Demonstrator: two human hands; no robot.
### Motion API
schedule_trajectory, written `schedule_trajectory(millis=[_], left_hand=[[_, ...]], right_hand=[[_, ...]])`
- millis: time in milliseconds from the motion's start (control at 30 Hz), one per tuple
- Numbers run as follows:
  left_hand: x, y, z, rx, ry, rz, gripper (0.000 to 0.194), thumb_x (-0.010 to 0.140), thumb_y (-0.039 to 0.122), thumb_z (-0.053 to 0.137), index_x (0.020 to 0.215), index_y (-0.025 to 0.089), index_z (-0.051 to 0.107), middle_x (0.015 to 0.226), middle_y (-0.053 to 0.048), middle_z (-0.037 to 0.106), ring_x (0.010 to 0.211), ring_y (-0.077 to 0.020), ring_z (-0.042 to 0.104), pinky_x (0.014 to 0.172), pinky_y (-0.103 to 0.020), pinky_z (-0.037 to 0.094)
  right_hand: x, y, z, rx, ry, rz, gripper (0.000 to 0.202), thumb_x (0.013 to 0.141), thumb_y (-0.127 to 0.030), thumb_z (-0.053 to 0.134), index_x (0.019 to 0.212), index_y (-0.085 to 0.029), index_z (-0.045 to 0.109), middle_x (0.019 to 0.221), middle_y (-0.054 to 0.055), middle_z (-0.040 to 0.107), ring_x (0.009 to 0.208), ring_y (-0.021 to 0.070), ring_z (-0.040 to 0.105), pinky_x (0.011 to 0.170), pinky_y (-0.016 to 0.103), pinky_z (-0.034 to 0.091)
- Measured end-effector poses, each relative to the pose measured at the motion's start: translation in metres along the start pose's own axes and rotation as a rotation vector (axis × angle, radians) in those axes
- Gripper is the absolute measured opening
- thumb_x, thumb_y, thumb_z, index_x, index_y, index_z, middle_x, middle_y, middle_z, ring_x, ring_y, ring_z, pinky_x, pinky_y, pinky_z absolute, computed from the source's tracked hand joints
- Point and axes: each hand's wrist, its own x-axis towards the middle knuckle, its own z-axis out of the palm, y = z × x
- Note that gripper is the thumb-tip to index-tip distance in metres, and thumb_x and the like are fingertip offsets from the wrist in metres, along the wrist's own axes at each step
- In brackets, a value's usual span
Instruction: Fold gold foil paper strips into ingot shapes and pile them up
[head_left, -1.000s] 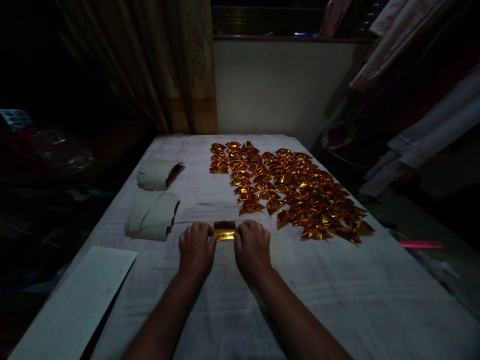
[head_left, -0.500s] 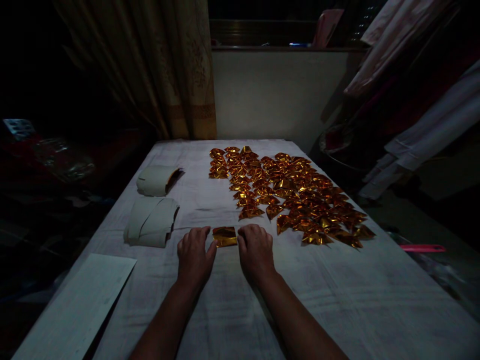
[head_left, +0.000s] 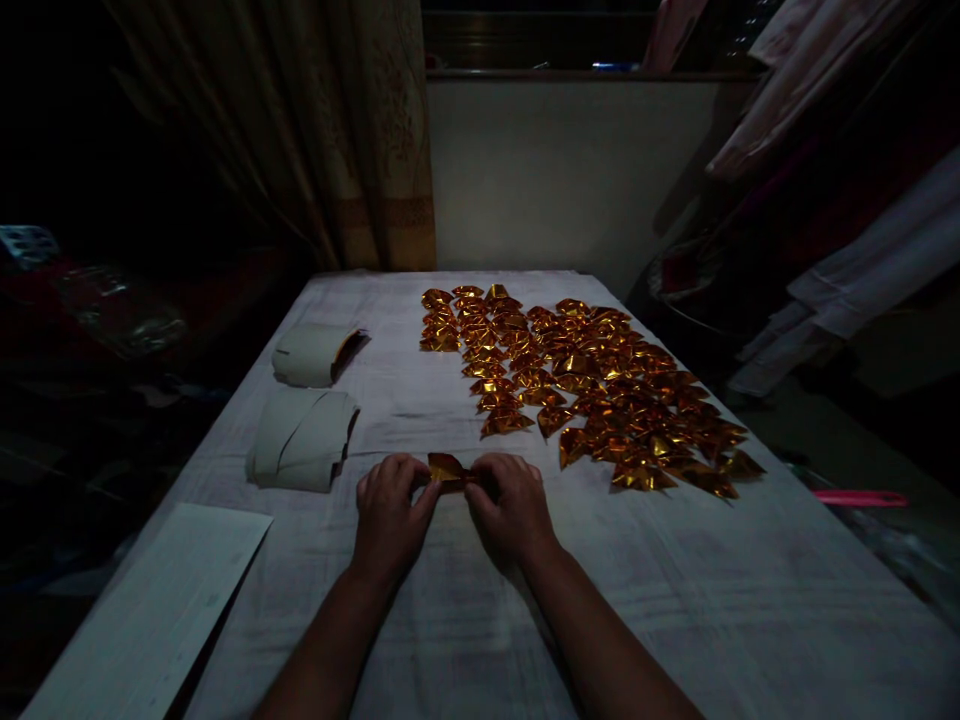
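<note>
A small gold foil piece (head_left: 447, 470) lies between my two hands near the middle of the table, its left part raised in a fold. My left hand (head_left: 394, 505) pinches its left end between thumb and fingers. At the right end, my right hand (head_left: 511, 500) grips the foil the same way, and its fingertips hide that edge. Beyond and to the right, several folded gold foil pieces (head_left: 574, 365) are spread in rows. On the left sit two curved stacks of greyish paper, a nearer one (head_left: 300, 440) and a farther one (head_left: 313, 355).
A pale flat board (head_left: 161, 600) lies at the table's left front. Behind the cloth-covered table (head_left: 675, 620) are a curtain (head_left: 360, 130) and a wall (head_left: 555, 180). Clothes (head_left: 885, 260) hang at the right, above a pink handle (head_left: 861, 497).
The foil, flat and open before, is now narrower and folded up on its left side. My right hand has closed in on it from the right. The view has shifted slightly.
</note>
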Motion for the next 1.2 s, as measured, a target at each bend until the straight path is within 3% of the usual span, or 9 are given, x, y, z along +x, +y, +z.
schedule_trajectory(millis=[133,333,500,633,867,1067,1133,1200], left_hand=[[0.001,0.001,0.0,-0.025,-0.01,-0.012,0.01,0.086,0.031,0.063,0.093,0.024,0.063,0.1,-0.004,0.067,0.098,-0.0252,0.061,0.091,-0.042,0.041],[0.0,-0.002,0.001,-0.092,0.011,-0.052,0.035,0.085,0.032,0.065,0.118,0.023,0.058,0.107,-0.006,0.07,0.103,-0.0257,0.062,0.097,-0.043,0.04],[0.002,-0.003,0.0,-0.163,0.006,-0.032,0.01,0.083,0.03,0.064,0.091,0.025,0.068,0.107,-0.004,0.071,0.102,-0.0251,0.064,0.097,-0.045,0.042],[0.006,-0.005,0.001,-0.391,0.009,-0.049,0.013,0.083,0.034,0.06,0.08,0.023,0.068,0.1,-0.005,0.074,0.098,-0.0242,0.066,0.095,-0.044,0.047],[0.006,0.006,-0.005,-0.783,-0.093,-0.276,0.027,0.079,0.046,0.062,0.079,0.02,0.063,0.074,-0.001,0.067,0.073,-0.0176,0.064,0.07,-0.029,0.052],[0.01,0.013,-0.017,-1.03,-0.155,-0.487,0.045,0.066,0.059,0.074,0.08,0.019,0.059,0.071,0.002,0.064,0.063,-0.0148,0.061,0.06,-0.025,0.05],[0.01,0.012,-0.021,-1.103,-0.216,-0.529,0.048,0.065,0.06,0.076,0.083,0.019,0.059,0.073,0.001,0.065,0.063,-0.0146,0.062,0.06,-0.025,0.05],[0.009,0.012,-0.023,-1.163,-0.313,-0.556,0.05,0.063,0.059,0.079,0.084,0.018,0.06,0.074,0.0,0.066,0.063,-0.0151,0.063,0.061,-0.026,0.051]], right_hand=[[0.0,0.003,0.003,0.0,0.009,0.005,0.021,0.082,-0.016,0.059,0.101,-0.023,0.065,0.095,0.004,0.072,0.094,0.0226,0.062,0.089,0.037,0.04],[0.004,0.007,0.003,0.117,0.043,0.064,0.029,0.079,-0.018,0.056,0.105,-0.023,0.066,0.09,0.002,0.074,0.088,0.0209,0.066,0.087,0.036,0.045],[0.007,0.012,0.004,0.257,0.04,0.148,0.028,0.077,-0.024,0.055,0.103,-0.024,0.067,0.082,0.0,0.072,0.08,0.0198,0.067,0.079,0.033,0.05],[0.009,0.013,0.005,0.346,0.039,0.166,0.027,0.076,-0.028,0.056,0.1,-0.024,0.067,0.08,0.0,0.07,0.075,0.0184,0.065,0.07,0.03,0.051],[0.011,0.008,-0.001,0.579,0.002,0.132,0.018,0.079,-0.037,0.059,0.083,-0.022,0.067,0.075,0.002,0.069,0.069,0.0175,0.064,0.062,0.027,0.052],[0.008,0.008,-0.004,0.844,-0.08,0.243,0.034,0.089,-0.051,0.056,0.09,-0.02,0.069,0.077,0.004,0.071,0.057,0.0156,0.066,0.055,0.027,0.054],[0.008,0.008,-0.006,0.799,-0.077,0.19,0.029,0.088,-0.045,0.058,0.099,-0.021,0.069,0.087,0.006,0.072,0.066,0.0176,0.069,0.06,0.029,0.056],[0.008,0.007,-0.009,0.657,-0.041,0.045,0.031,0.085,-0.032,0.061,0.113,-0.024,0.068,0.106,0.008,0.072,0.093,0.0212,0.071,0.078,0.033,0.058]])
